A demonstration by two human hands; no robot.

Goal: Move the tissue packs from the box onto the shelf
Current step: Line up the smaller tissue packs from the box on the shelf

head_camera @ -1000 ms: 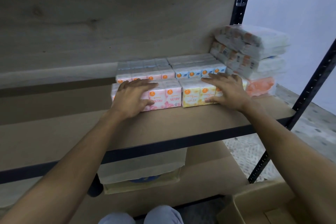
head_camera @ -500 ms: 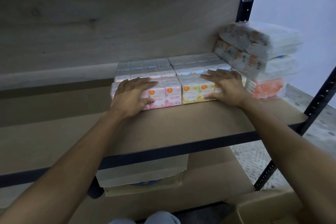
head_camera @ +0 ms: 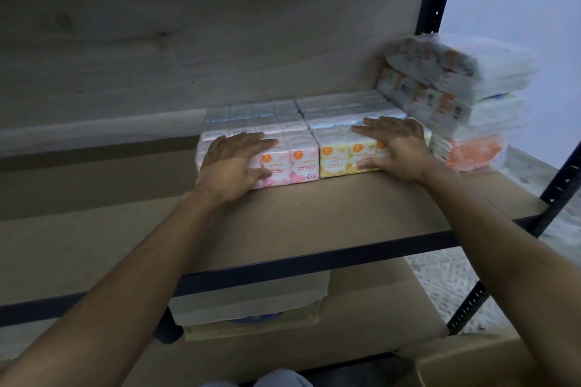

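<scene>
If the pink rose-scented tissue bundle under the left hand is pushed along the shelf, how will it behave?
The pink film-wrapped tissue bundle likely slides as one block, since it sits flat on the brown shelf board. Being tissue, it is probably light and soft, so the flat left hand may dent it. Its glossy wrap looks slippery.

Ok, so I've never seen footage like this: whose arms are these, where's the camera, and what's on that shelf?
No machine here: a person wears a camera on the head, looking down at their bare arms. The left hand lies flat on a pink tissue pack, the right hand on a yellow tissue pack, both on the shelf. Behind them sit more packs, and a stack of wrapped packs stands to the right. Neither hand grips anything. A cardboard box shows at the bottom right.
</scene>
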